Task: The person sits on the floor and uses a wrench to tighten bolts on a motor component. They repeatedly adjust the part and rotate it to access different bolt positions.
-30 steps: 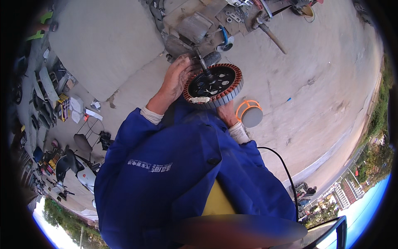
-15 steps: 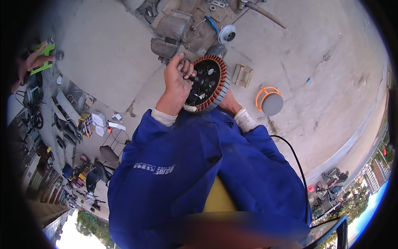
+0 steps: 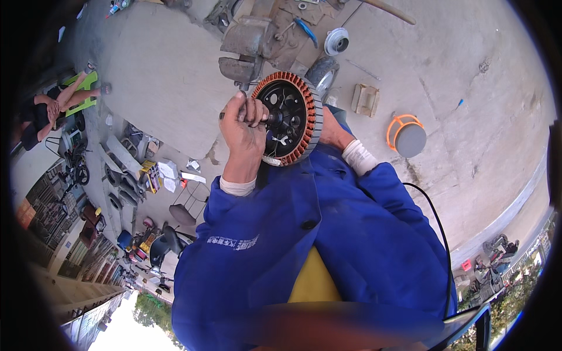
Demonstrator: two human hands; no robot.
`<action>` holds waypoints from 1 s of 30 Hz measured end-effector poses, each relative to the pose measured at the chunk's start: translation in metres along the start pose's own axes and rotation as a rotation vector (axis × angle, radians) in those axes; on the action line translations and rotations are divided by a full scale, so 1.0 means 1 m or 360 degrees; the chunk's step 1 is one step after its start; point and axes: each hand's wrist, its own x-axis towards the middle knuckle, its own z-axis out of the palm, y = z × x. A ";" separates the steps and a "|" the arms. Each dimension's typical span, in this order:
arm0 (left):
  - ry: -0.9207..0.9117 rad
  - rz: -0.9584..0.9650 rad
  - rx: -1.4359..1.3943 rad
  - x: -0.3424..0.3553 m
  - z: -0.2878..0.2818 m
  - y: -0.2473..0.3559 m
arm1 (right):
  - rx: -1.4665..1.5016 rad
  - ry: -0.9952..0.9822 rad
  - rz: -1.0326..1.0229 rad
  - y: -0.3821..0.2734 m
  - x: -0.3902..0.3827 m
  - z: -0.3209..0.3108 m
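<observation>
A motor stator, with copper windings round its rim and a black hub, is held up in front of my blue jacket. My left hand wraps its fingers round the dark shaft that sticks out of the hub. On the far side of the stator, my right hand supports the rim from behind; its fingers are mostly hidden. Thin pale wires show inside the hub. Just beyond the left hand stands a heavy metal bench vise, apart from the stator.
Past the vise lie a blue-handled tool, a round silver metal part and a wooden handle. A small wheel and a tan box-shaped block sit nearby. An orange-framed stool stands right. A person sits on a green chair.
The stator has turned to face the view more, showing more of its hub and windings. The view has shifted, so the surroundings sit further right. Both hands keep their hold.
</observation>
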 end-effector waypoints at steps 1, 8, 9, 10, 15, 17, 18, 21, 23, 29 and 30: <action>-0.0049 0.0048 -0.0010 -0.003 -0.001 0.003 | -0.0001 -0.0009 0.0022 -0.008 0.002 -0.003; -0.0246 0.0247 0.0018 -0.007 0.000 0.030 | -0.0333 -0.0102 0.0059 -0.010 0.018 -0.008; -0.0267 0.0275 0.0017 -0.005 -0.003 0.035 | -0.0402 -0.0083 -0.0013 -0.006 0.020 -0.008; -0.0282 0.0303 0.0017 -0.003 -0.005 0.041 | -0.0469 -0.0069 -0.0082 -0.005 0.022 -0.007; -0.0250 0.0446 0.0005 0.005 -0.011 0.064 | -0.0481 0.0142 -0.0330 -0.001 0.045 0.007; -0.0298 0.0470 0.0002 0.007 -0.012 0.071 | -0.0471 0.0229 -0.0319 -0.004 0.050 0.014; -0.0288 0.0488 0.0017 0.006 -0.010 0.074 | -0.0466 0.0272 -0.0314 -0.006 0.053 0.018; -0.0325 0.0553 0.0058 0.008 -0.009 0.079 | -0.0447 0.0469 -0.0385 -0.005 0.060 0.032; -0.0375 0.0579 0.0047 0.007 -0.011 0.087 | -0.0442 0.0537 -0.0437 -0.010 0.062 0.038; -0.0438 0.0621 0.0093 0.006 -0.013 0.106 | -0.0498 0.0611 -0.0408 -0.024 0.067 0.046; -0.0468 0.0603 0.0092 0.005 -0.012 0.109 | -0.0492 0.0631 -0.0401 -0.026 0.067 0.046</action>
